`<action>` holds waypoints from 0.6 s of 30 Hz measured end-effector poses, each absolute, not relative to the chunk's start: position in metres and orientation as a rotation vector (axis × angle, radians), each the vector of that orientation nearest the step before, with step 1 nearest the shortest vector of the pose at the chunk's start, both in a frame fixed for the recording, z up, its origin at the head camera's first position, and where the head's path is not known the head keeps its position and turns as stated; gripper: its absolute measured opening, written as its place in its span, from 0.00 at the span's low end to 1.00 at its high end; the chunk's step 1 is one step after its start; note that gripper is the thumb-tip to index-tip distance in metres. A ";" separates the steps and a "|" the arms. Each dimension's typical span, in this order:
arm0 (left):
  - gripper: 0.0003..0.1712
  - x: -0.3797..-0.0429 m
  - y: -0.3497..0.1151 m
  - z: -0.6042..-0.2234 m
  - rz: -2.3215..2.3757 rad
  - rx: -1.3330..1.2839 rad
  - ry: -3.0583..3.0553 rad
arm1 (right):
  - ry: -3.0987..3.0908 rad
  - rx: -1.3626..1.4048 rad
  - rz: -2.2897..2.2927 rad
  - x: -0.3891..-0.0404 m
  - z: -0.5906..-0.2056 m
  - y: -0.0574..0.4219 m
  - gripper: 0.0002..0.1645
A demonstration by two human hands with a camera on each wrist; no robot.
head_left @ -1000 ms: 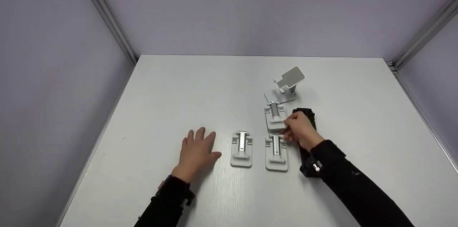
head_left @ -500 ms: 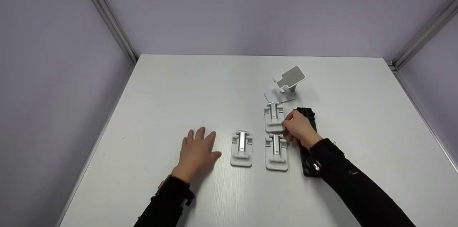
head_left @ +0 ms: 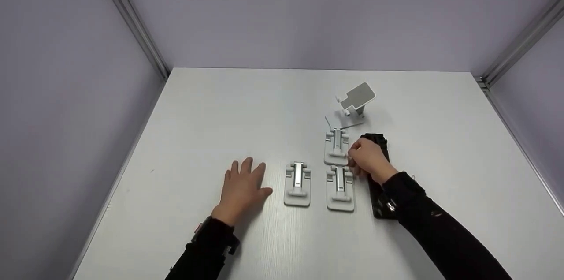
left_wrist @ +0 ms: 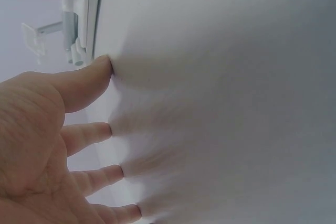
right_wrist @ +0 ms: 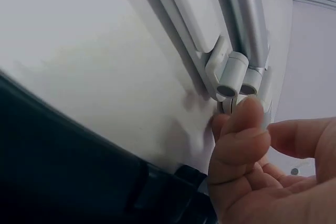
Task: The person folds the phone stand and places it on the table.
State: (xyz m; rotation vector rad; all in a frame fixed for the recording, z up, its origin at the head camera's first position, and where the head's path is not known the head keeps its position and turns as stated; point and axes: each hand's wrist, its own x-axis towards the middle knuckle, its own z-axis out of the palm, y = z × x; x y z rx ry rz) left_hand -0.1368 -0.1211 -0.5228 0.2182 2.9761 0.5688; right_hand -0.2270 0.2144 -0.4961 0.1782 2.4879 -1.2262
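A white table (head_left: pixel 220 108) is seen from above, boxed in by pale lilac walls, with a little cluster of folding phone stands laid out on it. The right hand (head_left: pixel 368 159) is parked at the near right corner of the rear folded stand (head_left: pixel 337 147), fingers curled in; in the right wrist view a fingertip (right_wrist: pixel 247 114) is pressed right up against the stand's hinge end, so it looks pinched there, though how much of a grip is actually had can't be fully made out. That stand is lying flat, just behind the front right stand (head_left: pixel 340 188) and just beside the black holder (head_left: pixel 378 174), which is partly covered by the right hand and its dark sleeve. Another folded one, the front left stand (head_left: pixel 297 184), is set beside the front right stand, with a gap between them. Further back, an opened stand (head_left: pixel 354 104) is propped up with its plate tilted, close behind the rear folded one. The left hand (head_left: pixel 242 187) is laid flat on the table, fingers straight and spread, nothing held, a bit to the left of the front left stand; the left wrist view shows the fingertips (left_wrist: pixel 102 66) pressed onto the tabletop.
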 end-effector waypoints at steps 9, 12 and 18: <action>0.40 -0.134 -0.120 -0.521 0.552 0.232 2.982 | 2.460 0.161 -1.380 -0.230 -0.488 0.219 0.20; 0.40 -0.134 -0.120 -0.521 0.555 0.225 2.979 | 2.459 0.169 -1.455 -0.234 -0.485 0.222 0.23; 0.40 -0.134 -0.121 -0.521 0.564 0.219 2.968 | 2.492 0.166 -1.551 -0.247 -0.482 0.231 0.29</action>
